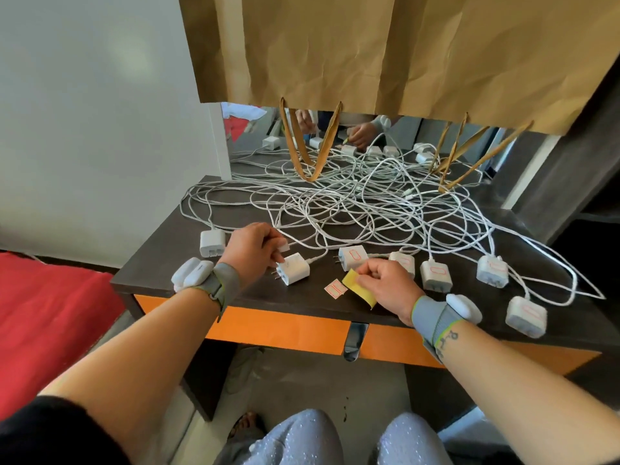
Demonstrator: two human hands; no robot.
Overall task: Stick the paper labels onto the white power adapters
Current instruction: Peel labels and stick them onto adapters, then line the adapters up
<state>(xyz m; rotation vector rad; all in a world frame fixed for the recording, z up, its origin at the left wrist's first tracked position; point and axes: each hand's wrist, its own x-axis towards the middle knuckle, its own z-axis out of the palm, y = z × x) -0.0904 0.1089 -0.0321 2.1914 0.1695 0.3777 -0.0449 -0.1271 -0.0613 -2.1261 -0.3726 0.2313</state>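
Observation:
My left hand (255, 250) grips the top of a white power adapter (295, 274) lying near the table's front edge, with no label visible on it. My right hand (385, 285) pinches a yellow backing strip (360, 289) just above the tabletop. A loose white label with a red border (335, 287) lies on the table between the two hands. Several adapters to the right carry red-bordered labels, such as one (353, 257) behind my right hand and one (435, 275) further right. Another unlabelled adapter (212, 242) sits at the left.
A tangle of white cables (352, 203) covers the dark table (167, 273) behind the adapters. Brown paper bags (402, 52) hang over a mirror at the back, handles dangling onto the cables. A red surface (50, 313) lies to the left. The orange drawer front (278, 330) faces me.

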